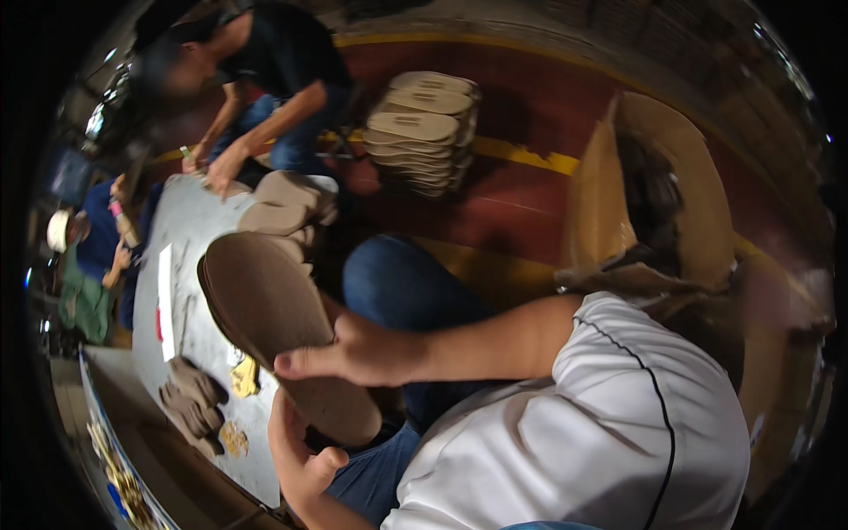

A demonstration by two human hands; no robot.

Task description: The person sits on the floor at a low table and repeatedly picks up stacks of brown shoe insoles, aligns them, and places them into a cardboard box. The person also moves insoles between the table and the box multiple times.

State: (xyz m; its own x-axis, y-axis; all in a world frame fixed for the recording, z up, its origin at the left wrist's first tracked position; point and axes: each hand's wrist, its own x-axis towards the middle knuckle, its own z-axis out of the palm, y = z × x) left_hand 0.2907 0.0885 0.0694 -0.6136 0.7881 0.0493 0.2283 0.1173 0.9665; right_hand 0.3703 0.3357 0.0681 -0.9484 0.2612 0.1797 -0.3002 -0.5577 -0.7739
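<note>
A stack of brown insoles (pixel 274 305) is in my hands, tilted over the table's near edge and my lap. Across its middle lies my right hand (pixel 367 349), closed on it with the thumb on the top face and the other fingers hidden beneath. Lower down, my left hand (pixel 300 455) is curled against the stack's near end, fingers along the side edge and thumb apart from them. How many layers I hold cannot be made out. Beyond the stack, more brown insoles (pixel 278 212) lie in overlapping piles at the table's right edge.
On the grey table (pixel 190 234) are a white strip (pixel 166 300), dark brown pieces (pixel 193 402), a yellow item (pixel 244 375) and rubber bands (pixel 234 439). Tan insoles (pixel 420 124) are stacked on the red floor. A cardboard box (pixel 596 208) stands right. A co-worker (pixel 287 66) works across the table; another person (pixel 97 238) is farther left.
</note>
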